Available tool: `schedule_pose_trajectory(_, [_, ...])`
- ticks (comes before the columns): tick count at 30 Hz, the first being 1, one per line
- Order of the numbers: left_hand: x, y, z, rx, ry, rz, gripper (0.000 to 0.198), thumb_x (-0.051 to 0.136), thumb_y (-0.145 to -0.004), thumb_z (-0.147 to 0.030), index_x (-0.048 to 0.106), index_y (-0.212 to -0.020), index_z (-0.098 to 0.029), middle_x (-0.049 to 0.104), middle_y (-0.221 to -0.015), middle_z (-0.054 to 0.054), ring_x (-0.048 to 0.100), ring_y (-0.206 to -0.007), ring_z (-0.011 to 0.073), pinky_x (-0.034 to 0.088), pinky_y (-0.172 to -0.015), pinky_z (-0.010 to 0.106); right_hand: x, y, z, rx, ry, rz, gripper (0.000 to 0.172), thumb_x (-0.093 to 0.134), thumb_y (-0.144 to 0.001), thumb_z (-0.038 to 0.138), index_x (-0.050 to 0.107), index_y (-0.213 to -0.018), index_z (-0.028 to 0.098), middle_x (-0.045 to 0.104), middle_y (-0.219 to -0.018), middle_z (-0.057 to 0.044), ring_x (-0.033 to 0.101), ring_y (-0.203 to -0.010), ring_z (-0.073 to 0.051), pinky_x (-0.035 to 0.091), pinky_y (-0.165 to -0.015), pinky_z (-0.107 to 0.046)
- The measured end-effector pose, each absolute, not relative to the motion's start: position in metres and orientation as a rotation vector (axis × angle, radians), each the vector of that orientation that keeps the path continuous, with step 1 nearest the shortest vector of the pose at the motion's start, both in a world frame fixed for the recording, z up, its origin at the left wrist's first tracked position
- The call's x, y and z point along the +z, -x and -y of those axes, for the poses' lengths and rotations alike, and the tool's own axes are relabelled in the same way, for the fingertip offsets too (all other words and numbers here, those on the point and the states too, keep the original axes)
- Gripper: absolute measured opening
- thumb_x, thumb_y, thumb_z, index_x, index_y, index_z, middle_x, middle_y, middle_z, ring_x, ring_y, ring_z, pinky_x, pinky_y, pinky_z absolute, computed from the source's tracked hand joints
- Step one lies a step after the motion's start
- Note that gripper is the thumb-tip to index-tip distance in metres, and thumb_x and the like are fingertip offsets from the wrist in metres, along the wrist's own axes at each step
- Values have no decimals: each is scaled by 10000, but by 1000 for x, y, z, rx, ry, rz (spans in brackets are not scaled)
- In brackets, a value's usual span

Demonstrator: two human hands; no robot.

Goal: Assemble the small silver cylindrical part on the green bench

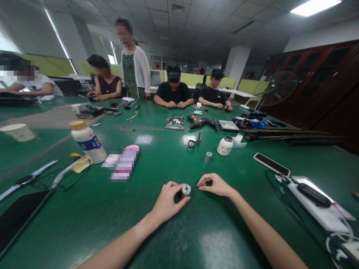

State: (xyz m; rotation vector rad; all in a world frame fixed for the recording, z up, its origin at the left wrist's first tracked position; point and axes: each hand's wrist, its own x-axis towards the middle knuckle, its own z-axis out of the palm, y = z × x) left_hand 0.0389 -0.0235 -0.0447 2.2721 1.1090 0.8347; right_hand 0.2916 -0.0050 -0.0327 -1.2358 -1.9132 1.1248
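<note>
My left hand (167, 201) is closed round the side of a small silver metal cylinder (186, 191), which is upright on the green tabletop. A dark hole shows in the cylinder's top. Just to its right is my right hand (214, 184), thumb and fingertips pinched together. Whatever those fingertips hold is too small to make out. A second metal cylinder (208, 157) stands farther off, beyond my right hand. Past it are a small dark-tipped metal part (199, 138) and a round metal piece with a ring (191, 144).
A white flask (225, 145), a phone (271, 164) and a white power bank (319, 209) with cables lie right. On the left are a bottle (87, 142), a watch (25, 180) and a tablet (21, 215). Beyond are a circuit board (175, 122), power drills (203, 122) and several people.
</note>
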Motion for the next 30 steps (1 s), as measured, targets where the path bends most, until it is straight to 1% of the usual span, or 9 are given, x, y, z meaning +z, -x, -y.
schedule_pose_trajectory(8, [-45,-39,23,828,-2285,-1113,327,659,-828,-401,665,-1123,-261,691,-993,50,569,-943,235,438,-843,387,-33,-296,3,1108,1246,1946,333,761,-721,408,726,-919,142,749,-926,-83,688,-801,-178,543,-754,-321])
schedule_pose_trajectory(13, [-43,-39,24,822,-2288,-1118,335,665,-822,-393,666,-1128,-256,689,-988,52,574,-940,235,444,-844,387,-34,-293,3,1088,1252,1896,303,752,-735,406,726,-872,137,751,-871,-79,695,-785,-179,539,-758,-323])
schedule_pose_trajectory(17, [-43,-39,24,835,-2290,-1120,320,666,-821,-385,670,-1116,-260,689,-977,45,576,-935,232,446,-836,380,-24,-278,9,1036,1221,1770,276,742,-753,397,714,-866,147,752,-873,-75,699,-805,-187,540,-792,-346])
schedule_pose_trajectory(21, [-43,-39,23,816,-2287,-1107,318,662,-829,-383,661,-1125,-267,688,-983,38,569,-945,234,438,-837,385,-6,-253,23,911,1169,1698,179,722,-788,333,716,-876,177,750,-906,-63,690,-845,-195,523,-829,-367])
schedule_pose_trajectory(25, [-43,-39,23,805,-2283,-1084,324,651,-843,-384,651,-1151,-285,689,-989,30,562,-948,233,433,-832,383,2,-235,36,723,1215,1785,45,709,-809,238,730,-847,229,750,-895,-28,659,-885,-204,472,-861,-389])
schedule_pose_trajectory(30, [-44,-39,24,819,-2276,-1086,345,659,-840,-369,641,-1178,-301,686,-987,21,563,-946,226,432,-832,375,0,-230,39,670,1266,1849,63,723,-796,179,733,-809,240,744,-838,-4,639,-841,-196,446,-825,-366])
